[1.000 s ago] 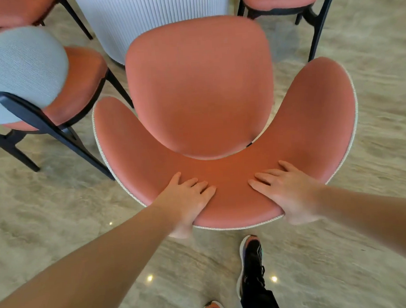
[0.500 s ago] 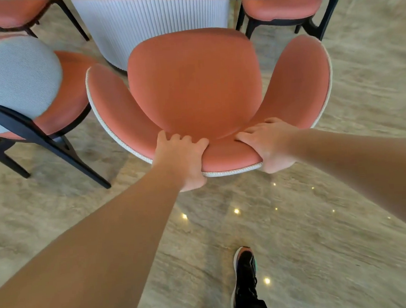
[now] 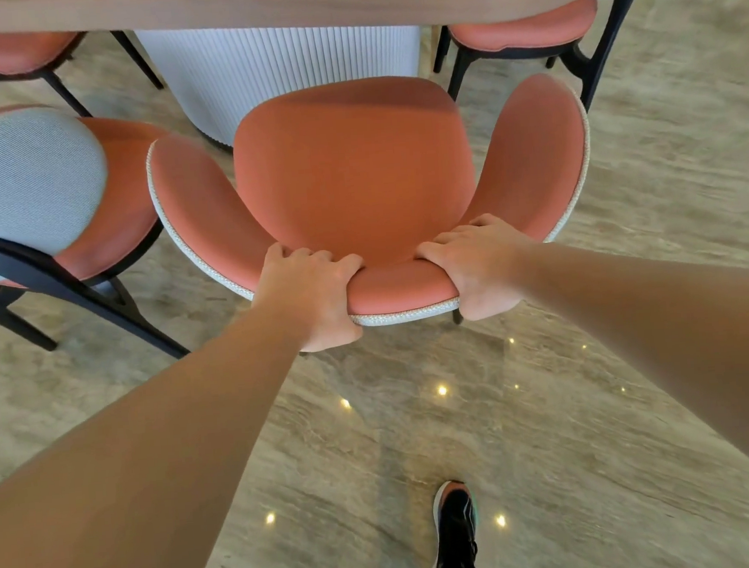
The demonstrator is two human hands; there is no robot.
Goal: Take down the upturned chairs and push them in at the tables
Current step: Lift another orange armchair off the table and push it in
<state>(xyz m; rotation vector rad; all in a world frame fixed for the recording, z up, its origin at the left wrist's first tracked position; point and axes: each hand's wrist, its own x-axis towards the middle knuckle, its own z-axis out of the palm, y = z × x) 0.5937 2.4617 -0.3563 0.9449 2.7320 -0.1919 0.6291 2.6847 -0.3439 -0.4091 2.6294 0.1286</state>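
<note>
At six o'clock, closest to you, your black shoe [image 3: 455,531] stands on the polished stone floor [image 3: 595,423], which shows small bright light reflections. Your bare forearms reach in from seven and four o'clock toward the chair straight ahead.

Your left hand [image 3: 313,294] grips the curved top edge of the backrest [image 3: 402,293]. Its fingers are curled over onto the coral inner face, and the heel of the hand sits behind the pale woven trim. Your right hand [image 3: 480,267] grips the same edge the same way, fingers wrapped over the top. A short stretch of backrest separates the two hands.

The coral chair [image 3: 356,174] stands the right way up at twelve o'clock, seat facing up, with its wings curving forward at ten and two o'clock. One dark leg shows beneath the backrest. The front of the seat is near the ribbed white table base [image 3: 282,68], and a shadow lies across it. You cannot tell whether it reaches under the wooden tabletop [image 3: 255,3].

At nine o'clock a grey-backed chair [image 3: 24,184] with a black frame stands just beside the left wing. Farther out, the far left chair [image 3: 6,52] at eleven o'clock and the far right chair [image 3: 523,29] at one o'clock sit with their coral seats partly under the tabletop.
</note>
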